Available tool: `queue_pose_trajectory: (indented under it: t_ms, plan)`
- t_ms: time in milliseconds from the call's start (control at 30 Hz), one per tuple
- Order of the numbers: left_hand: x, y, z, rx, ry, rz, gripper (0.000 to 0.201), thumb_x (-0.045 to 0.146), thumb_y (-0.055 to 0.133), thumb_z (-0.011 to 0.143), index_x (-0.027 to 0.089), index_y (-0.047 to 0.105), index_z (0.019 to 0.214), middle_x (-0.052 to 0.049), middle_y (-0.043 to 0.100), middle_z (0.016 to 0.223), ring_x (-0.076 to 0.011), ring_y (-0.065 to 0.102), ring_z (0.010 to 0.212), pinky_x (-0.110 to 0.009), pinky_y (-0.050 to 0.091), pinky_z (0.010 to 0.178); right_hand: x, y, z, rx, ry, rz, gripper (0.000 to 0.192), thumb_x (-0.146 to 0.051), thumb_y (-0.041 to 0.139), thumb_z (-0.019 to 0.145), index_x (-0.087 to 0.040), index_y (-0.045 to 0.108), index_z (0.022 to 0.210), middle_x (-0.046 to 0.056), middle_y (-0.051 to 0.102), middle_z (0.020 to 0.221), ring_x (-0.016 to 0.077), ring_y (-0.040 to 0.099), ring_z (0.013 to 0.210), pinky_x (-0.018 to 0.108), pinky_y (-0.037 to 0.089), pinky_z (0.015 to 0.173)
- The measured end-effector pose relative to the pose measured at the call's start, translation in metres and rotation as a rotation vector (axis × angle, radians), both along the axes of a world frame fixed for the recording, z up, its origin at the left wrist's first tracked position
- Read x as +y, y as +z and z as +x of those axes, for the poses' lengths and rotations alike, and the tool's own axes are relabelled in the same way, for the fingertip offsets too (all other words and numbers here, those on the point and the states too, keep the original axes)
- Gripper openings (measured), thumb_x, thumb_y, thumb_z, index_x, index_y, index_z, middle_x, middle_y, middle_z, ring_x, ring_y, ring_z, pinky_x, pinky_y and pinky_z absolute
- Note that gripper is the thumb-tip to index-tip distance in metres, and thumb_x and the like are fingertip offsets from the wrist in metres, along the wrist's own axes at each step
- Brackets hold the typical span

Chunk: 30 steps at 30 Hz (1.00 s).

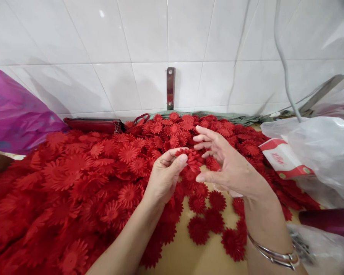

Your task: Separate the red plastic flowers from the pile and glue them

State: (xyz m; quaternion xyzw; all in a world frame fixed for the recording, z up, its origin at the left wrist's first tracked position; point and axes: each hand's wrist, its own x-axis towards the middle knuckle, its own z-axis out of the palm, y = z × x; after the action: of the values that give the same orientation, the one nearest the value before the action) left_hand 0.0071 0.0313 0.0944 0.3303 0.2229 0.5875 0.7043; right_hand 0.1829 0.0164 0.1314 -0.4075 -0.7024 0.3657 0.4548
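Observation:
Between thumb and fingers, my left hand (167, 173) pinches a red artificial flower (192, 159) with layered petals. Just to its right, my right hand (222, 158) is open, thumb and fingers spread apart around the flower's right side without gripping it. Below both hands, several loose red petal pieces (198, 230) lie flat on the tan table (186, 259). A large heap of similar red petal pieces (74, 164) covers the left side and the back. Whatever lies under my right palm is partly hidden.
A white tiled wall (149, 34) with a metal bracket (170, 88) stands behind the heap. At left are a purple bag (14, 110) and a red purse (93, 125). On the right lie a red-and-white box (285, 157), clear plastic bags (326, 152) and a dark red cylinder (328, 221).

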Motion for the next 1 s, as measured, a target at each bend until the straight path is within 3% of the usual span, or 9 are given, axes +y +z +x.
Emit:
queue_pose_trajectory:
  t_ms: [67, 133, 233, 400, 533, 733, 1000]
  plan:
    - [-0.001, 0.001, -0.003, 0.010, -0.086, -0.027, 0.033, 0.025, 0.095, 0.064, 0.019, 0.076, 0.090, 0.004, 0.073, 0.076, -0.0048, 0.063, 0.064, -0.015, 0.050, 0.067, 0.001, 0.000, 0.003, -0.063, 0.087, 0.027, 0.101, -0.045, 0.093, 0.067, -0.044, 0.040, 0.153, 0.003, 0.037, 0.164, 0.0267, 0.039, 0.149, 0.044, 0.043, 0.116]
    - [-0.001, 0.002, -0.005, 0.010, -0.151, -0.027, 0.039, 0.023, 0.096, 0.063, 0.020, 0.072, 0.094, 0.009, 0.064, 0.062, -0.0031, 0.056, 0.055, -0.014, 0.046, 0.063, 0.002, 0.000, 0.002, -0.119, 0.191, 0.019, 0.091, -0.049, 0.091, 0.068, -0.043, 0.048, 0.149, 0.001, 0.030, 0.168, 0.0294, 0.029, 0.155, 0.048, 0.034, 0.123]
    - [-0.002, 0.003, -0.006, 0.013, -0.207, 0.016, 0.044, 0.025, 0.095, 0.064, 0.020, 0.066, 0.096, 0.009, 0.064, 0.065, -0.0054, 0.060, 0.059, -0.018, 0.050, 0.069, 0.003, 0.000, -0.004, -0.152, 0.284, 0.002, 0.071, -0.049, 0.088, 0.072, -0.038, 0.063, 0.138, 0.003, 0.034, 0.167, 0.0312, 0.031, 0.155, 0.051, 0.028, 0.126]
    - [-0.002, 0.002, -0.006, 0.001, -0.239, 0.018, 0.047, 0.032, 0.096, 0.064, 0.019, 0.065, 0.097, 0.002, 0.071, 0.087, -0.0134, 0.069, 0.082, -0.028, 0.052, 0.089, 0.006, -0.005, -0.013, 0.019, 0.359, 0.035, 0.059, -0.047, 0.084, 0.078, -0.036, 0.067, 0.133, 0.004, 0.046, 0.161, 0.0291, 0.041, 0.150, 0.049, 0.035, 0.123]
    - [-0.002, -0.002, -0.006, -0.007, -0.203, -0.055, 0.054, 0.032, 0.098, 0.060, 0.020, 0.068, 0.103, 0.003, 0.070, 0.086, -0.0106, 0.066, 0.076, -0.022, 0.051, 0.076, 0.008, -0.007, -0.017, 0.083, 0.346, 0.043, 0.043, -0.048, 0.076, 0.086, -0.034, 0.072, 0.127, 0.004, 0.058, 0.152, 0.0273, 0.043, 0.150, 0.049, 0.032, 0.125]
    - [-0.001, -0.004, -0.005, -0.076, -0.203, -0.107, 0.044, 0.029, 0.099, 0.058, 0.017, 0.067, 0.086, 0.005, 0.066, 0.075, -0.0057, 0.058, 0.062, -0.018, 0.048, 0.063, 0.008, -0.009, -0.023, 0.122, 0.295, -0.017, 0.034, -0.048, 0.075, 0.087, -0.033, 0.075, 0.118, 0.001, 0.070, 0.138, 0.0247, 0.047, 0.147, 0.048, 0.031, 0.127]
    - [-0.002, -0.007, -0.001, -0.164, -0.215, -0.112, 0.041, 0.026, 0.093, 0.068, 0.019, 0.071, 0.102, 0.002, 0.071, 0.088, -0.0086, 0.067, 0.077, -0.023, 0.057, 0.085, 0.009, -0.012, -0.028, 0.085, 0.148, 0.019, 0.023, -0.041, 0.064, 0.098, -0.032, 0.074, 0.116, 0.001, 0.073, 0.133, 0.0211, 0.052, 0.143, 0.043, 0.034, 0.125]
